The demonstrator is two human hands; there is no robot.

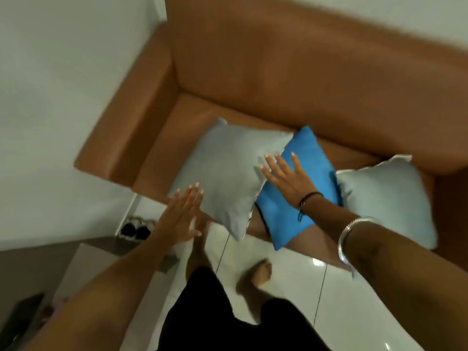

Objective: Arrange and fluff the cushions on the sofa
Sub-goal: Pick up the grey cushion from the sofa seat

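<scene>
Three cushions lie flat on the seat of a brown leather sofa (253, 72). A pale grey cushion (225, 173) is at the left end, a bright blue cushion (311, 158) is in the middle, and a second pale cushion (387, 196) is on the right. My left hand (179, 219) hovers flat with fingers apart at the near left edge of the grey cushion. My right hand (286, 178) is spread open over the blue cushion, fingertips at the seam where it meets the grey one. Neither hand grips anything.
The sofa's left armrest (126, 138) stands close to a white wall (63, 84). A pair of dark shoes (136, 230) sits on the glossy white tiled floor (354, 300) beside it. A low brown cabinet or table (38, 269) is at lower left. My bare feet stand before the sofa.
</scene>
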